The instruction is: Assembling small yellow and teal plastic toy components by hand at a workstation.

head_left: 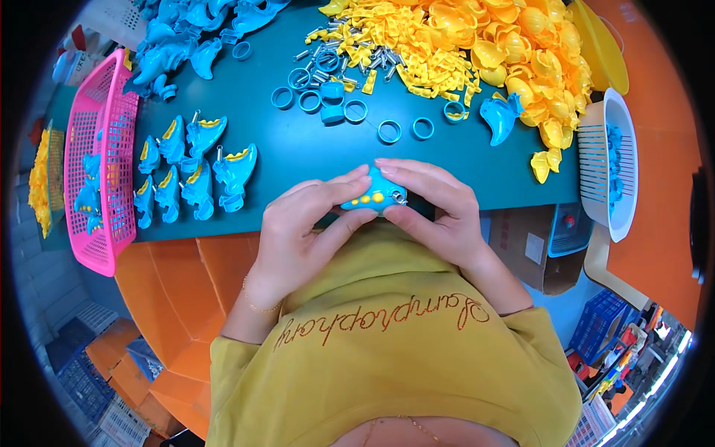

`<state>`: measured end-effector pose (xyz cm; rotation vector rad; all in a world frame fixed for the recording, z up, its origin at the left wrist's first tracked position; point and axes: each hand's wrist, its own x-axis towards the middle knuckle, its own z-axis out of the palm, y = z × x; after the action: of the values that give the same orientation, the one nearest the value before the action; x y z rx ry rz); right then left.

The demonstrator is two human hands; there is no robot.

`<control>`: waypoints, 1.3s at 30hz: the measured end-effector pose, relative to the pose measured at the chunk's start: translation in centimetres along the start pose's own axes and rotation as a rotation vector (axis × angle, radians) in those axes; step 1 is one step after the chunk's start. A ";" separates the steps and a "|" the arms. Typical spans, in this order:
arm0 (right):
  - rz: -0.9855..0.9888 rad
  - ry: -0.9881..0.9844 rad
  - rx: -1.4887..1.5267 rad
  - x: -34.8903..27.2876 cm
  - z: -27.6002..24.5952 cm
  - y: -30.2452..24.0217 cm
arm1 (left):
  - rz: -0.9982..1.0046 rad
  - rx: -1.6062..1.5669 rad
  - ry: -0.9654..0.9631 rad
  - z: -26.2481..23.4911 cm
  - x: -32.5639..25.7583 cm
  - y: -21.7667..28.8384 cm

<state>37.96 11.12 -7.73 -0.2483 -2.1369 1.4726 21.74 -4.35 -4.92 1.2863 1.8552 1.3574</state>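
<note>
At the near edge of the green table, a blue plastic toy part (370, 195) with a row of yellow spots is held between both hands. A small metal spring (399, 197) shows at its right end. My left hand (309, 212) grips it from the left, thumb below and fingers above. From the right, my right hand (439, 205) closes on it, thumb near the spring. Fingers cover much of the part. Beyond the hands lie several blue rings (389, 132). To the left, several blue toy halves with yellow ridges (235, 173) lie in two rows, some with springs.
A pink basket (119, 164) stands at the left edge, a white basket (596, 141) at the right. Blue parts (175, 45) are heaped at the far left. Small yellow pieces (432, 71) with springs and yellow shells (532, 45) cover the far right. One blue part (500, 118) lies by the shells.
</note>
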 end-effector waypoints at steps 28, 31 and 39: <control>0.068 0.018 -0.701 2.3 -3.4 -0.4 | -0.289 -0.718 0.157 1.3 -0.5 -0.9; 0.232 0.031 -0.018 0.6 -2.1 -1.8 | -0.377 -0.856 0.131 1.2 -0.4 -0.7; -0.089 -0.003 -0.118 0.5 -0.9 -2.2 | -0.242 -0.825 0.151 2.5 -0.8 0.0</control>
<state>38.37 11.24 -5.38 -0.1908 -2.2111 1.3006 24.08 -3.97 -5.94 0.5302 1.2310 1.8244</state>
